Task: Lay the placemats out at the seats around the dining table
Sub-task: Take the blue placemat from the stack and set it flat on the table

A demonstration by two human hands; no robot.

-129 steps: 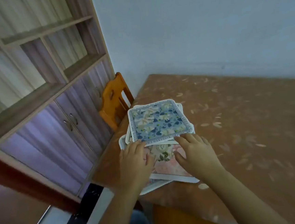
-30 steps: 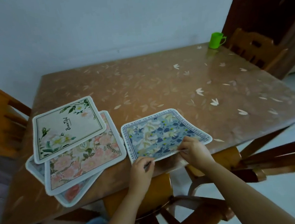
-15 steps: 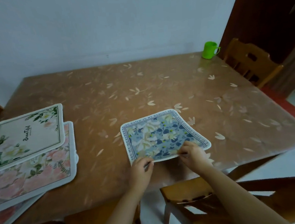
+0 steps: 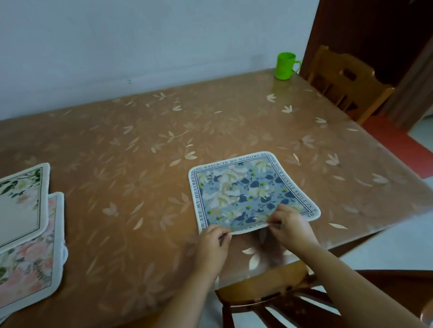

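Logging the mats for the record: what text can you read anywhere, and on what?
"NG WATCH IN MY MEMORY BE", top border of the blue floral placemat; side borders partly legible: "ARE MY HEARTBREA", "YOUR GENTLE SMILE IS".
"Beautiful", script, on the top white placemat of the left stack.
Nothing else readable.

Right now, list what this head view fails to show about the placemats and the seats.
- Stack of placemats: cut off by the left edge, count unclear.
- Blue placemat: near edge covered by left hand and right hand.
- Near chair: seat hidden under the table.
- Far chair: seat hidden behind the table.
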